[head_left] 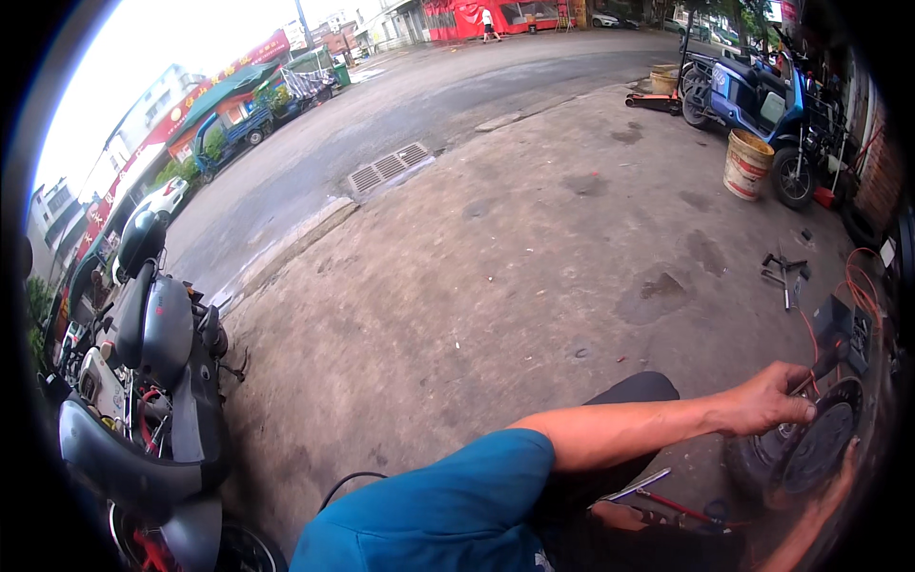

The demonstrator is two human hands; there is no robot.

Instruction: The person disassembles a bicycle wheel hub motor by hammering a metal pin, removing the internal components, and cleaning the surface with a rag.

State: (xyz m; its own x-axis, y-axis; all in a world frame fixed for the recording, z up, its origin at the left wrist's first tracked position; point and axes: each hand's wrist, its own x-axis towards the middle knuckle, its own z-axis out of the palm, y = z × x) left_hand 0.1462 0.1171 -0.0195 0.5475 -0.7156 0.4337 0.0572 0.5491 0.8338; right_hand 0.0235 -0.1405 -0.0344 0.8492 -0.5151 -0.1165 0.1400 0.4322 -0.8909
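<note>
A small wheel with a black tyre [810, 440] stands tilted at the lower right, close to my legs. My left hand [770, 398] reaches across to its upper edge, with the fingers curled closed and the thumb pointing right. A dark, handle-like piece [827, 360] shows just past the fist; whether it is in the grip is hard to make out. Against the wheel's right side, my right hand [841, 469] holds the rim, its fingers dim and partly lost in the dark picture edge. Beside my foot lie a silver bar [637, 484] and a red-handled tool [679, 503].
A dark box-shaped thing [831, 316], an orange cord [863, 291] and a T-shaped tool [784, 272] lie beyond the wheel. Farther back are a dirty bucket [748, 164] and a blue scooter [739, 91]. Grey scooters [167, 334] stand at left; a drain grate [389, 168] borders the road.
</note>
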